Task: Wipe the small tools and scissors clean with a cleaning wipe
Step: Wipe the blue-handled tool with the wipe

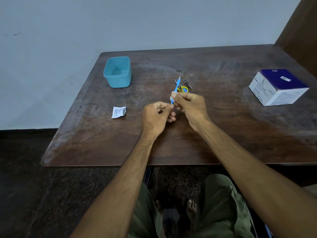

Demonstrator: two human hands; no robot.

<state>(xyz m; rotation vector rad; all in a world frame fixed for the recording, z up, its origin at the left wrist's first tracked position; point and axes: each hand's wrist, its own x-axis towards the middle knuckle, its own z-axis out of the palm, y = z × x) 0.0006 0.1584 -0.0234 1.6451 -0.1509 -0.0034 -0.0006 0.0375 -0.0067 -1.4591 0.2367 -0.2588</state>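
A slim blue plastic-handled tool with a pointed metal tip [176, 86] is held above the middle of the dark brown wooden table [223, 131], tilted so its tip points away from the person. The left hand [157, 115] pinches the tool's near end between thumb and curled fingers. The right hand [190, 107] grips a small white cleaning wipe [172, 97] wrapped round the handle, fingers curled over it.

Just beyond the hands, on the table, lie yellow-handled scissors [183, 89] and a few small dark metal tools [187, 83]; they are partly hidden and too small to tell apart.

A light blue, square plastic tub without a lid [118, 73] stands at the far left of the table; nothing shows inside it. A torn white wipe sachet [118, 112] lies nearer on the left. A white and dark blue cardboard box of alcohol swabs [277, 86] sits closed at the far right.
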